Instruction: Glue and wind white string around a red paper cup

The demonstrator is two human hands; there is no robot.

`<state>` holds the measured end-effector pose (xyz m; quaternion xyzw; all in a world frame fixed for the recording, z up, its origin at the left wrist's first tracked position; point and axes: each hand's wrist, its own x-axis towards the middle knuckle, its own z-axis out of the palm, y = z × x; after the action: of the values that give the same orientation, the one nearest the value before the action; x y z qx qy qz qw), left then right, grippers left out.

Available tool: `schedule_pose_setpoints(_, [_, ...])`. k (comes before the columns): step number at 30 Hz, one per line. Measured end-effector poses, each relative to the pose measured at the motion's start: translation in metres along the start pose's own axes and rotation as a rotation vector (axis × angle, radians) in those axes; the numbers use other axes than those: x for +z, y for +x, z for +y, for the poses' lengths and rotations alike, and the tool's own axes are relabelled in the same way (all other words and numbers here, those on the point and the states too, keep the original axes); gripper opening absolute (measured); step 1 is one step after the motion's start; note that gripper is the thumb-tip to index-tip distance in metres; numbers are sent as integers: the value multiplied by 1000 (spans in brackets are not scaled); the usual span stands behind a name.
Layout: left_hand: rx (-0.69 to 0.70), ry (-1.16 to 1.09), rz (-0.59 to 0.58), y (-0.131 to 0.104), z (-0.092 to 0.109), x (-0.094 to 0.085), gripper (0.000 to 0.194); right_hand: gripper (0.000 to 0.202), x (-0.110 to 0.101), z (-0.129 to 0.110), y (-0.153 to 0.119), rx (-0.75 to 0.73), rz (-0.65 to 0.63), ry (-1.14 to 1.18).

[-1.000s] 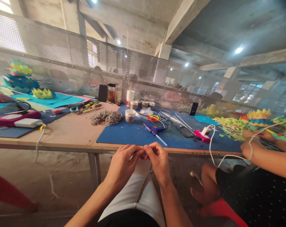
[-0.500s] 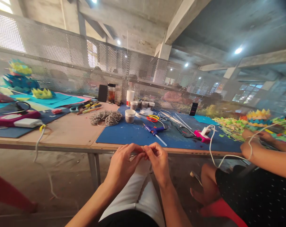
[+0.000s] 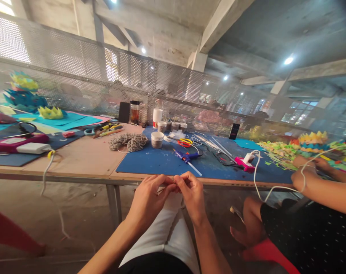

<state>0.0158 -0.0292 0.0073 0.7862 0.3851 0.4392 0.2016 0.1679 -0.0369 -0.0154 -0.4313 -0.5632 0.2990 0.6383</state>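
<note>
My left hand (image 3: 152, 195) and my right hand (image 3: 191, 194) meet over my lap, just in front of the table edge. Both are closed in a pinch, fingertips together. Something small and thin is between them, too hidden to name. Beyond them on the blue mat (image 3: 144, 163) lies a blue glue gun (image 3: 186, 156) with a clear glue stick out of its back. A white paper cup (image 3: 157, 140) stands left of it, near a bundle of grey-brown cord (image 3: 128, 142). Scissors with red and yellow handles (image 3: 186, 142) lie behind the glue gun.
A pink power strip (image 3: 245, 164) with a white plug trails a cable off the table's right side. At right, a co-worker's arm (image 3: 318, 182) reaches toward paper scraps (image 3: 278, 152). Another pink power strip (image 3: 20, 144) lies at left. Perforated metal panels (image 3: 173, 83) stand behind the table.
My hands stay in nearly the same pinched position, with only slight finger movement. The co-worker's arm at right has shifted slightly.
</note>
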Motion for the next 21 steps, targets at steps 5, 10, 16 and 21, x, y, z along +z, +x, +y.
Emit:
schedule_pose_setpoints(5, [6,-11,-3,0,0,-1,15,28,0,-1,0,7,-17,26])
schedule_pose_setpoints(10, [20,-28,-27,1,0,-1,20,29,0,0,1,27,-20,61])
schedule_pose_setpoints(16, [-23,1,-15,1,-1,0,7,31,-1,1,2,19,11,7])
schedule_pose_setpoints(21, [-18,-21,-15,-1,-1,0,16,30,-1,-1,2,21,-4,27])
